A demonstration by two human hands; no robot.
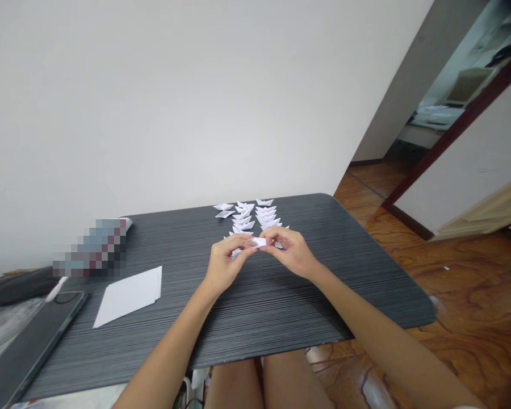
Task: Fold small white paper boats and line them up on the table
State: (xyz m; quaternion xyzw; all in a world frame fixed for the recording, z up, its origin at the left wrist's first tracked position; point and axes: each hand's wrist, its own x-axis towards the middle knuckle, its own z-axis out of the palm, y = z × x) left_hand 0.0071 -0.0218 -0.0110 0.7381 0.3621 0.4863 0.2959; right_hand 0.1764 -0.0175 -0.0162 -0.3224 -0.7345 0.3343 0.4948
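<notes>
Between both hands is a small folded piece of white paper (pixel 259 242), raised above the dark table. My left hand (pixel 227 258) pinches its left end with thumb and fingers. The right end is pinched by my right hand (pixel 293 250). Just beyond the hands, folded paper boats (pixel 244 218) stand in rows on the tabletop, and the nearest ones are partly covered by my fingers. The exact fold of the held paper is too small to make out.
A stack of white paper sheets (pixel 130 295) lies on the dark table (pixel 183 318) to the left. Behind it is a blurred-out object (pixel 96 247). A dark flat panel (pixel 38 341) rests at the left edge. The wall (pixel 196 102) borders the table's far side.
</notes>
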